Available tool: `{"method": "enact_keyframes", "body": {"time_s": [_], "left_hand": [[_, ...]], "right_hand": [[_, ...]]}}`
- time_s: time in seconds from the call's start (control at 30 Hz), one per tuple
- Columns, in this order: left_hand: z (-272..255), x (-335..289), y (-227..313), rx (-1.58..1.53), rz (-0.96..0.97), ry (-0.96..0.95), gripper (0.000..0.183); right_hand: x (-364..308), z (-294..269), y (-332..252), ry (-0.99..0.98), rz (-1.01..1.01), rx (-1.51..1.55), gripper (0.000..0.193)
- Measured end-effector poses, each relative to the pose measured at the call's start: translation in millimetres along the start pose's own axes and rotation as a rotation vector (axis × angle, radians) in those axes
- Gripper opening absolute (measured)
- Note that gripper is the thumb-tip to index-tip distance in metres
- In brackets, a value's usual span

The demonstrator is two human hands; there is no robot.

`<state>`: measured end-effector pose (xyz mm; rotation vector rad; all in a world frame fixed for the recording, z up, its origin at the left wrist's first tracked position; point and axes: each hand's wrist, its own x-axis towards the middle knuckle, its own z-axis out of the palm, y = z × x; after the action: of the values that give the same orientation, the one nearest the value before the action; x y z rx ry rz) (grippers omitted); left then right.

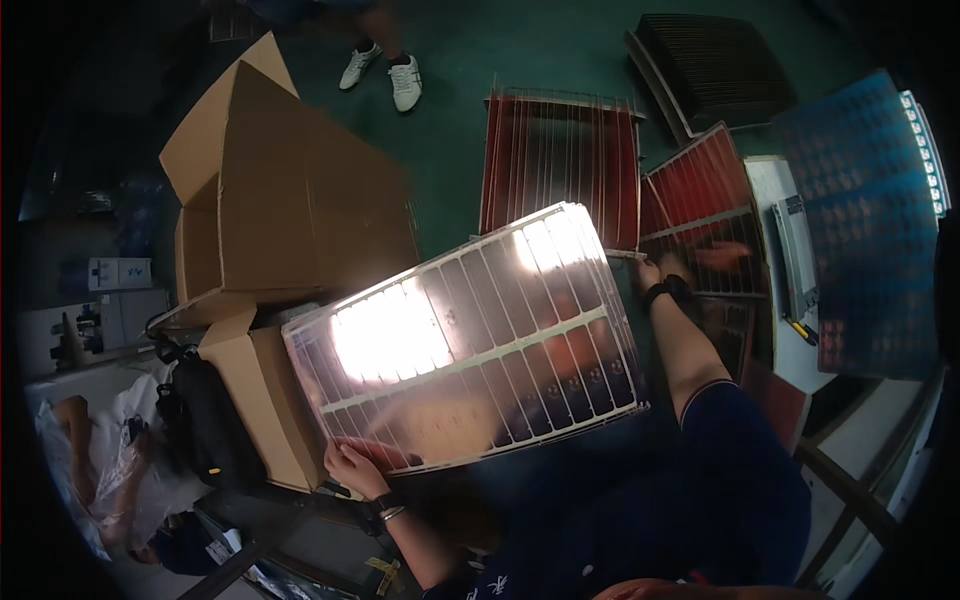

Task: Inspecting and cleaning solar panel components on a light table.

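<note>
In the head view, the left hand (pixel 352 470) pinches a slanting gridded panel (pixel 478 345) near its lower-left corner — probably sparing its glossy face. The right hand (pixel 649 273) curls by the red stack's (pixel 627 180) near-right corner — grip unclear.

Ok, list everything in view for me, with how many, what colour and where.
Gridded panel: one, clear with whitish lines, centre
Large box: one, brown, upper left
Smaller box: one, brown, below it
Bag: one, black, left
Slotted panels: at least two, reddish, right of top centre
Ribbed stack: one, dark, upper right
Patterned sheet: one, blue, right
Shoes: two, white, another person's, top
Floor: one, green, beyond
Dim edges: unclear
Left hand: one, bare, gridded panel's lower left corner
Right hand: one, bare, right of gridded panel; contact unclear
</note>
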<state>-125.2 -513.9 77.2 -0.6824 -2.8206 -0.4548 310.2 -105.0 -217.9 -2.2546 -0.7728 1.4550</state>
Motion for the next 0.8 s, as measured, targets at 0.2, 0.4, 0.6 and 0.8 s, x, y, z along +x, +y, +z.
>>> {"method": "enact_keyframes", "body": {"time_s": [0.2,0.4,0.6,0.8], "left_hand": [[-0.3,0.0,-8.1,0.004,-0.021,-0.026,0.03],[5.5,2.5,-1.1,-0.047,-0.067,-0.082,0.029],[-2.3,-6.3,7.7,0.046,-0.082,-0.064,0.039],[6.3,-4.0,2.6,0.018,-0.075,-0.071,0.039]], "right_hand": [[48.5,7.2,21.2,-0.082,0.212,0.369,0.029],[118.0,9.4,54.3,-0.129,-0.087,0.595,0.035],[63.8,22.3,13.2,-0.189,-0.063,0.406,0.044],[23.7,54.3,-50.1,-0.202,-0.034,0.447,0.039]]}}
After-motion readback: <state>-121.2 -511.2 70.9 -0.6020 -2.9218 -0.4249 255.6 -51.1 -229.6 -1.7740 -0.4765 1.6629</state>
